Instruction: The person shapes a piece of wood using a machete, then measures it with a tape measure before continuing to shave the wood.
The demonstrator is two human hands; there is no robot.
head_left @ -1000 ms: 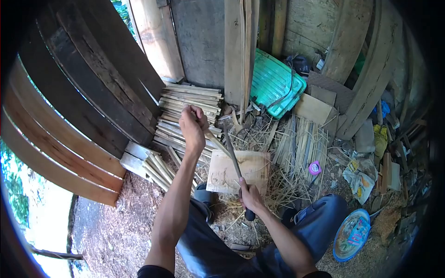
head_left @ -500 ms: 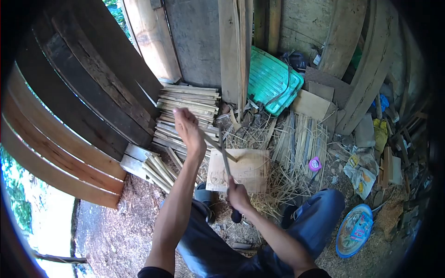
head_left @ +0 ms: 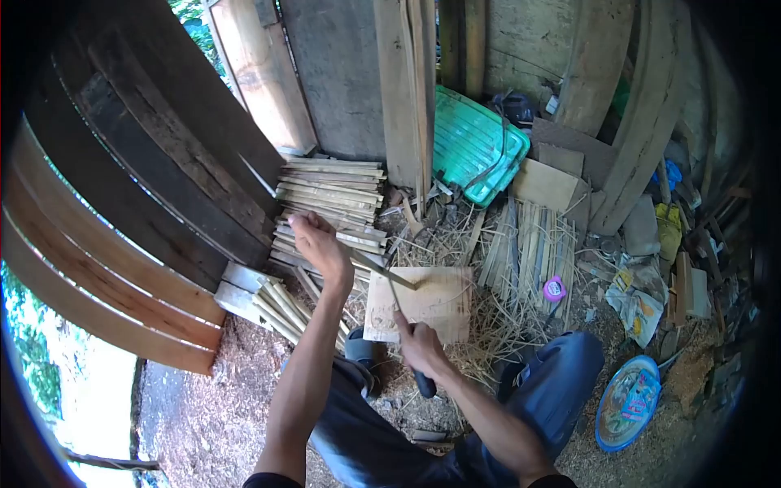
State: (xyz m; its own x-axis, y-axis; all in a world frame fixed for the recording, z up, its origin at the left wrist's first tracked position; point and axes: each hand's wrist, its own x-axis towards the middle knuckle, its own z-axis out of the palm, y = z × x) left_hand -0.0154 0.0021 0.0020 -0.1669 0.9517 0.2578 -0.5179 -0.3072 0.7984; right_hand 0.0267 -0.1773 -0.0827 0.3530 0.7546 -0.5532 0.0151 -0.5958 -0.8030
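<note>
My left hand is closed around a thin bamboo strip, which slants down to the right. The strip's far end rests on a pale wooden board in front of me. In my right hand is a long knife with a black handle sticking out below the fist. Its blade points away from me and crosses close to the strip over the board's left part.
Stacked bamboo strips lie behind my left hand, and more strips lie at the right among shavings. A green plastic container leans at the back. A pink tape measure and a blue-rimmed basin are to the right.
My right hand has drawn the knife back towards me and slightly right, lowering the blade along the strip. My left hand has shifted a little down and left, still holding the strip.
</note>
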